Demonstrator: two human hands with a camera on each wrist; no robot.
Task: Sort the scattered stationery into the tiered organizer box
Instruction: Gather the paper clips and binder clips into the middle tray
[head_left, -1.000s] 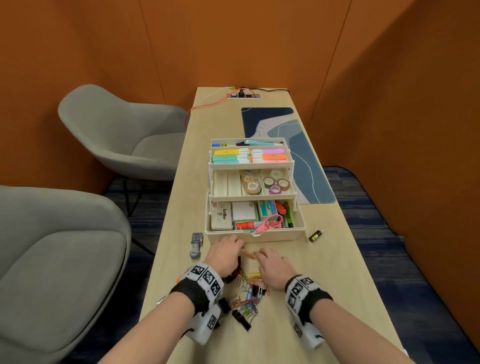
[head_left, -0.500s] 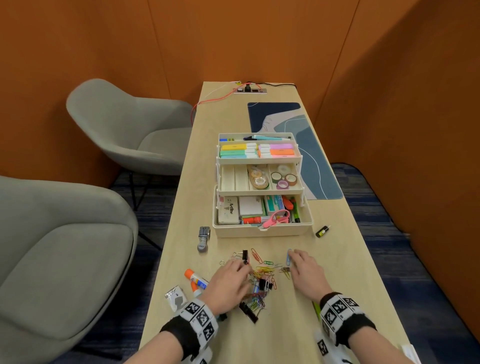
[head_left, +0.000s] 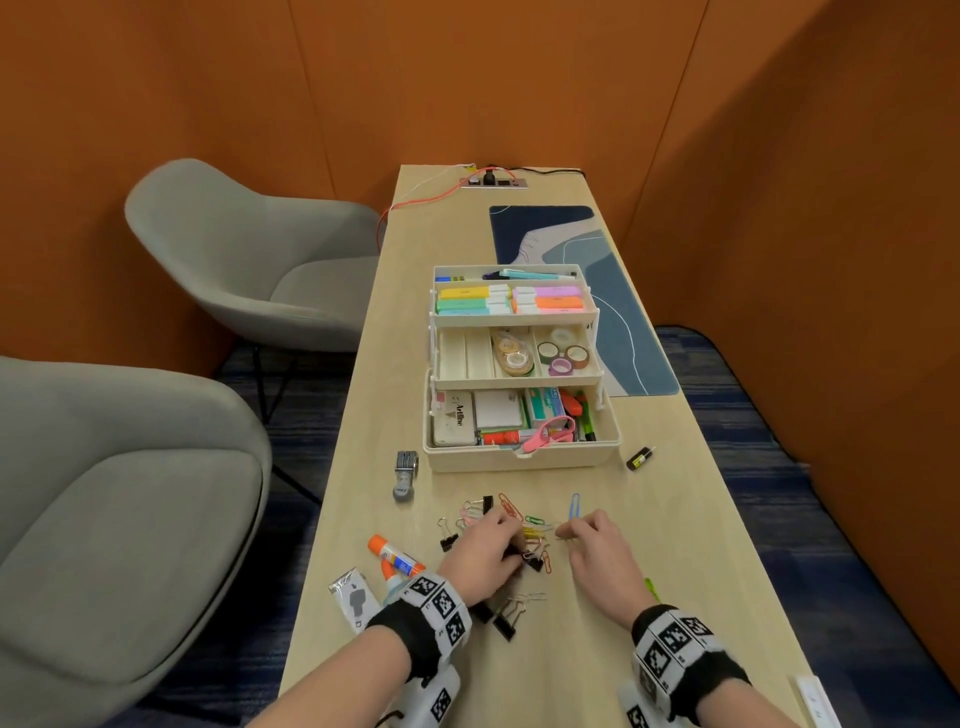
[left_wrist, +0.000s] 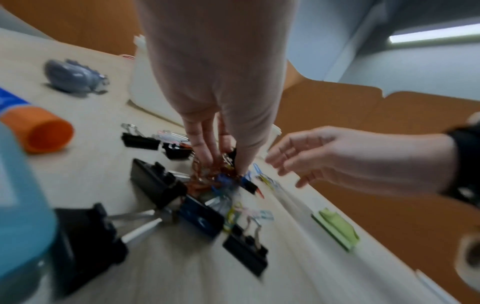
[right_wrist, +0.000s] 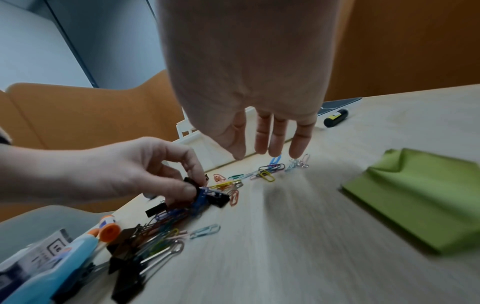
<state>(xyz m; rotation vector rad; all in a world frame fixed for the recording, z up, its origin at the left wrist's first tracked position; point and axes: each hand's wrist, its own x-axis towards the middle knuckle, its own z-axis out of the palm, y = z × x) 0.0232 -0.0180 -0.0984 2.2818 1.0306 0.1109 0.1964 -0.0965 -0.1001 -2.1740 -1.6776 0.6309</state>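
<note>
- Evidently, from the head view, we had pulled both hands back from the front wall of the organizer box (head_left: 519, 460), where they had been a second before, and drawn them toward us over the heap of clips (head_left: 530, 540) on the table (head_left: 701, 597). Our left hand (head_left: 485, 553) was curled down on the middle of the heap; our right hand (head_left: 597, 545) reached beside a blue paper clip (head_left: 574, 505).
- Next, the left wrist view, though blurred, showed our left fingers (left_wrist: 205, 144) pressed together and dug into a tangle of paper clips and black binder clips (left_wrist: 155, 183). The glue stick (left_wrist: 39, 131) and the grey stamp (left_wrist: 72, 77) lay untouched to the side.
- Lastly, in the right wrist view, our left thumb and fingers pinched a dark binder clip (right_wrist: 207, 195), while our right hand's fingers (right_wrist: 275, 139) hung loose and spread above a row of paper clips (right_wrist: 265, 172), holding nothing. A green sticky pad (right_wrist: 415, 195) lay apart.
- So we judged that the gathering of clips had begun, with none carried to the box yet.
</note>
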